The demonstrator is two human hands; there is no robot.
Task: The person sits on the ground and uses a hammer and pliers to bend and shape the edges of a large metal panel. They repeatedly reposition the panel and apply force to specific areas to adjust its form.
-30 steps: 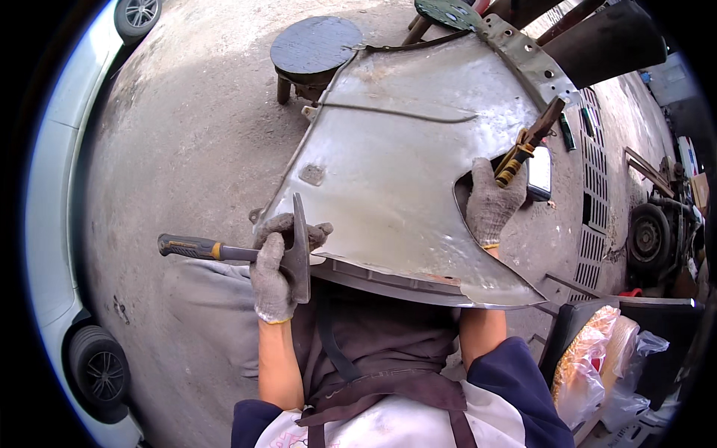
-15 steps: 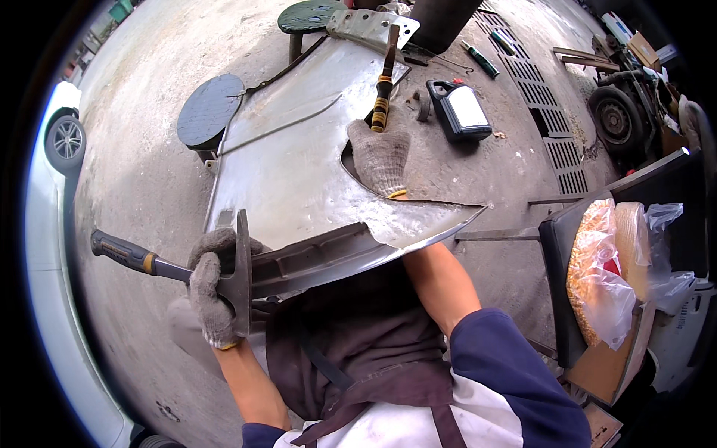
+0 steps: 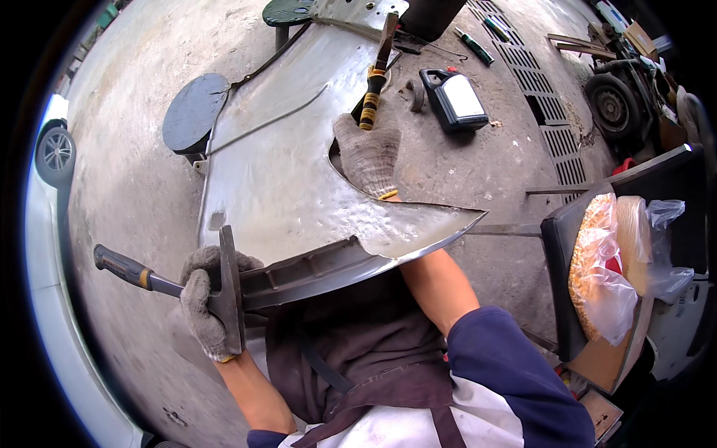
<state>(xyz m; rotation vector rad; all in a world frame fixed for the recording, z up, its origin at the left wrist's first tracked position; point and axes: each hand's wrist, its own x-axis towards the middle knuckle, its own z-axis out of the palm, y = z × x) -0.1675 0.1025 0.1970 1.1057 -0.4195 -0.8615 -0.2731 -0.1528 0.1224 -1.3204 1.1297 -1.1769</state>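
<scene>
1. Panel (image 3: pixel 284 172): bare sheet-metal car fender, lying across the person's lap and reaching away over the concrete floor (image 3: pixel 127 172). Near edge folded into a flange; wheel-arch cutout on the right side.
2. Left hand (image 3: pixel 205 299), gloved: fingers wrapped shut around the head of a hammer (image 3: pixel 224 287), held against the panel's near-left flange. Hammer handle sticks out to the left, free.
3. Right hand (image 3: pixel 367 153), gloved: fingers closed on the handle end of a second tool (image 3: pixel 376 78) with a yellow-and-black grip, at the cutout edge. The tool lies along the panel, pointing away.
4. Handling, as judged: thin steel, light for its size but broad and awkward; it likely flexes if held by one corner. Cut edges look sharp, so gloves matter. Best hold: the stiff folded flange and the arch rim.
5. Nearby: round stool (image 3: pixel 196 112) beyond the panel's left; flat work lamp (image 3: pixel 457 98) on the floor to the right.
</scene>
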